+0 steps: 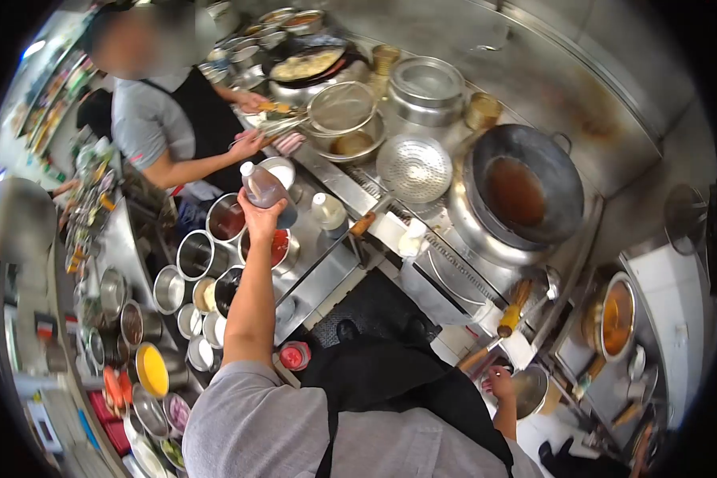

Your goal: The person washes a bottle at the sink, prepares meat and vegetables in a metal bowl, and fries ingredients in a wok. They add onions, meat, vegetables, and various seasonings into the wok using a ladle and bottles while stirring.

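My left arm stretches forward, and my left hand (pixel 260 213) is wrapped round a plastic squeeze bottle (pixel 269 188) with a white cap and brownish liquid inside. The bottle is tilted above several metal pots of sauces, among them a red one (pixel 280 247). A second white-capped bottle (pixel 327 213) stands just to its right. Down at my right side, my right hand (pixel 499 384) has its fingers curled, close beside a metal pot (pixel 531 392). Whatever those fingers hold, if anything, I cannot make out. A wooden handle (pixel 475 358) lies just above that hand.
A black wok (pixel 562 171) with reddish-brown liquid sits on the range at right. A perforated strainer (pixel 414 169) lies beside it. At left a co-worker (pixel 155 119) in a black apron holds a mesh sieve (pixel 341 107) over a pot. A pan of orange liquid (pixel 616 319) stands far right.
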`<state>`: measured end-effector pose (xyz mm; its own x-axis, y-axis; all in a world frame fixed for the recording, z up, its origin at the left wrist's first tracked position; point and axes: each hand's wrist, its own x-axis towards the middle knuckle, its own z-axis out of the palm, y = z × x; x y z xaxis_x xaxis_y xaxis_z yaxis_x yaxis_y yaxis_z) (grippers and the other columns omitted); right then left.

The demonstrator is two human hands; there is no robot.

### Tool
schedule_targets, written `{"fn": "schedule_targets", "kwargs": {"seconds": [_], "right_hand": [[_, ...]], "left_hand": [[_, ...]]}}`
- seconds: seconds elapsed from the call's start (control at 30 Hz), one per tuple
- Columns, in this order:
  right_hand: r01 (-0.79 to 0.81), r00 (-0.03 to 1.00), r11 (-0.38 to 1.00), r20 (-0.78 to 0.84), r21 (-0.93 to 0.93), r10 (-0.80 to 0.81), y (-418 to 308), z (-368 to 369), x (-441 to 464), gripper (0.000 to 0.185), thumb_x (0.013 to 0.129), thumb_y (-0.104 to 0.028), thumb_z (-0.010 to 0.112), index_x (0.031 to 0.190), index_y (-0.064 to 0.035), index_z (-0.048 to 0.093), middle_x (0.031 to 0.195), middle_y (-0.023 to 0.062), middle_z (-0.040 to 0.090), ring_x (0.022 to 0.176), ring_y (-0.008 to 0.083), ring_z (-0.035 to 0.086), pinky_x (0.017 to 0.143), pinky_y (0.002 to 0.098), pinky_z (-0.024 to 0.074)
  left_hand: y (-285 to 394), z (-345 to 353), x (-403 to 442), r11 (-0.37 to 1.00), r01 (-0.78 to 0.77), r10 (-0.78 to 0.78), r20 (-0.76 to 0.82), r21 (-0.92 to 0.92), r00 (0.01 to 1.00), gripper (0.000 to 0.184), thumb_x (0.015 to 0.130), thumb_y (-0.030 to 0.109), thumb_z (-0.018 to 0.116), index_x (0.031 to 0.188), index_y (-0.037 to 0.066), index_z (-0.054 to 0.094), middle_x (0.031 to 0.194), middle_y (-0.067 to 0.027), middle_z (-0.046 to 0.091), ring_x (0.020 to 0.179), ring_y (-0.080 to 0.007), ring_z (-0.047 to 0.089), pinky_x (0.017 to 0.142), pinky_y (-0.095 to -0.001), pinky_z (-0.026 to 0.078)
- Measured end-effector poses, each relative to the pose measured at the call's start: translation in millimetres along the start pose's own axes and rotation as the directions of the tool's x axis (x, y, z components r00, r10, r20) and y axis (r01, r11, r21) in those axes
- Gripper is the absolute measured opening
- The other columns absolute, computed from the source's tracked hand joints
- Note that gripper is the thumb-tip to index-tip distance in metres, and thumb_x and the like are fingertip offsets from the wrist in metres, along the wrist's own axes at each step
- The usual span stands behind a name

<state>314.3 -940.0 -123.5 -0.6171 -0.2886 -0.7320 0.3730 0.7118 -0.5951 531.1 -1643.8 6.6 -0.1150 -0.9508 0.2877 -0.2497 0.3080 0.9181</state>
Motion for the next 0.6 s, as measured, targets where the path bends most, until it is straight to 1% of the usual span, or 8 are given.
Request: {"fn": "schedule_targets", "kwargs": {"seconds": [0.07, 0.13, 0.2, 0.27, 0.37, 0.5, 0.53, 0.6], "right_hand": [[-0.136, 0.987, 0.988, -0.07, 0.073, 0.141, 9.7, 26.5, -21.0, 0.022, 0.092, -0.02, 0.056, 0.106, -0.0024, 0.057, 0.07, 0.0113, 0.065, 0.055, 0.0182, 0.065, 0.046, 0.031, 0.0501], [-0.05, 0.998, 0.993, 0.04, -0.11, 0.054, 25.3, 48.3, -32.2, 0.02, 0.091, -0.02, 0.057, 0.099, -0.0019, 0.058, 0.065, 0.0091, 0.062, 0.053, 0.0178, 0.063, 0.046, 0.0316, 0.0501], [-0.052, 0.997, 0.966, -0.048, 0.253, 0.066, 5.7, 70.4, -41.6, 0.017, 0.093, -0.018, 0.054, 0.09, -0.0028, 0.059, 0.06, 0.0058, 0.055, 0.05, 0.0175, 0.058, 0.045, 0.0314, 0.0484], [0.049, 0.996, 0.845, -0.093, 0.533, 0.001, -36.7, 93.7, -41.5, 0.017, 0.094, -0.019, 0.056, 0.087, -0.0032, 0.058, 0.059, 0.0039, 0.05, 0.049, 0.017, 0.055, 0.046, 0.0313, 0.0484], [0.1, 0.995, 0.812, -0.055, 0.575, -0.084, -97.3, 127.5, -19.0, 0.018, 0.093, -0.023, 0.059, 0.098, -0.0058, 0.056, 0.064, 0.0048, 0.053, 0.053, 0.0177, 0.058, 0.048, 0.0312, 0.0486], [-0.003, 0.999, 0.846, 0.048, 0.533, -0.026, -110.5, 158.5, 47.3, 0.029, 0.094, -0.024, 0.058, 0.119, -0.0137, 0.049, 0.064, 0.0053, 0.055, 0.055, 0.0195, 0.061, 0.047, 0.0329, 0.0497], [0.002, 0.998, 0.841, 0.049, 0.541, -0.033, -104.3, 161.4, 64.5, 0.029, 0.094, -0.024, 0.058, 0.119, -0.0137, 0.049, 0.064, 0.0053, 0.055, 0.055, 0.0195, 0.061, 0.047, 0.0329, 0.0497], [-0.161, 0.939, 0.755, -0.137, 0.636, 0.315, -85.5, 164.7, 102.0, 0.042, 0.094, -0.021, 0.054, 0.132, -0.0184, 0.035, 0.066, 0.0064, 0.057, 0.055, 0.0223, 0.062, 0.047, 0.0355, 0.0495]], "left_hand": [[-12.6, 16.7, 16.7, 0.996, -0.069, 0.074, 0.082, -0.065, 0.994, 0.095, 0.057, 0.01, 0.085, 0.133, 0.002, 0.029, 0.126, -0.0154, 0.045, 0.115, -0.0249, 0.049, 0.099, -0.0366, 0.042], [-26.7, 32.1, 23.2, 0.994, -0.104, 0.098, 0.183, 0.02, 0.978, 0.093, 0.056, 0.01, 0.085, 0.13, 0.0, 0.031, 0.119, -0.0141, 0.05, 0.109, -0.0237, 0.053, 0.095, -0.0355, 0.045], [-53.1, 46.8, 26.1, 0.999, -0.02, 0.036, 0.354, -0.048, 0.935, 0.095, 0.054, 0.012, 0.086, 0.131, -0.002, 0.031, 0.12, -0.0163, 0.05, 0.11, -0.0268, 0.053, 0.096, -0.0368, 0.044], [-118.5, 65.5, 29.1, 0.985, -0.154, 0.12, 0.338, 0.078, 0.934, 0.099, 0.053, 0.016, 0.087, 0.132, -0.005, 0.032, 0.122, -0.0195, 0.05, 0.112, -0.0311, 0.052, 0.099, -0.0386, 0.041], [-99.9, 69.1, 7.9, 0.95, -0.128, 0.024, 0.342, 0.284, 0.94, 0.1, 0.053, 0.021, 0.088, 0.132, -0.005, 0.034, 0.125, -0.0234, 0.049, 0.118, -0.037, 0.049, 0.104, -0.041, 0.037], [-106.3, 62.7, 11.4, 0.963, -0.161, 0.068, 0.387, 0.215, 0.92, 0.099, 0.054, 0.017, 0.087, 0.134, -0.004, 0.033, 0.129, -0.0229, 0.048, 0.122, -0.0368, 0.047, 0.104, -0.041, 0.037], [-98.7, 54.1, 11.3, 0.96, -0.099, -0.027, 0.439, 0.263, 0.898, 0.095, 0.057, 0.015, 0.085, 0.135, -0.004, 0.032, 0.131, -0.0221, 0.047, 0.122, -0.0349, 0.048, 0.103, -0.0405, 0.039], [-90.6, 39.6, 5.2, 0.944, -0.047, -0.12, 0.473, 0.326, 0.873, 0.092, 0.061, 0.012, 0.083, 0.136, -0.004, 0.032, 0.133, -0.0214, 0.046, 0.122, -0.033, 0.048, 0.103, -0.04, 0.04]]}}
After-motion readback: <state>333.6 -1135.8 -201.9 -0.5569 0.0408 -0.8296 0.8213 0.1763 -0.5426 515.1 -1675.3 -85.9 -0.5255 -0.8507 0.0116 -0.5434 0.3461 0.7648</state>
